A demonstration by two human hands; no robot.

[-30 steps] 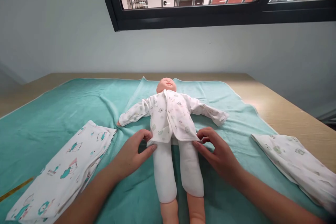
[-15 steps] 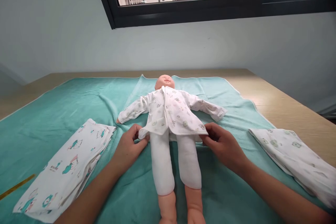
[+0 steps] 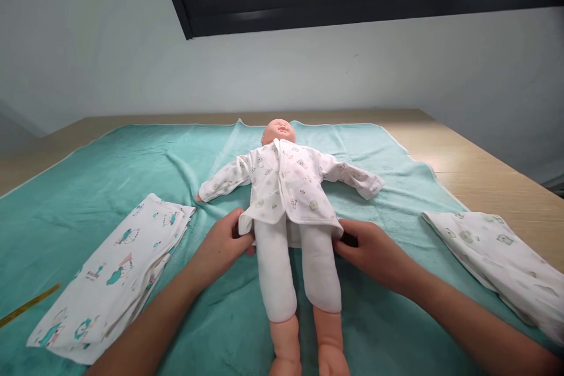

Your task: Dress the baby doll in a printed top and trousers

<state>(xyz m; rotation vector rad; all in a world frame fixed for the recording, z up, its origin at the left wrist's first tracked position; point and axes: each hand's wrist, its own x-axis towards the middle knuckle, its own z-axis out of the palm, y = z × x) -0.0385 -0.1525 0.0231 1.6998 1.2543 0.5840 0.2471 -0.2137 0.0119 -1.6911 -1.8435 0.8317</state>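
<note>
A baby doll (image 3: 280,131) lies on its back with its head toward the wall and its arms spread. It wears a white printed baby jacket (image 3: 304,179), and its upper legs are white cloth. My left hand (image 3: 227,241) is closed at the jacket's lower left corner, its fingertips partly hidden under the hem. At the opposite lower corner, my right hand (image 3: 363,247) pinches the hem beside the doll's hip. The jacket's front edges meet near the middle of the chest and part lower down.
A green blanket (image 3: 132,158) covers most of the wooden table (image 3: 476,170). Folded white printed cloth (image 3: 114,282) lies at the left, near a yellow strip (image 3: 30,304). Another folded white garment (image 3: 493,258) is on the right. Behind stand a wall and a dark-framed window (image 3: 317,9).
Both hands have drawn slightly inward with the jacket's hem, closer to the doll's hips. The camera view has shifted a little.
</note>
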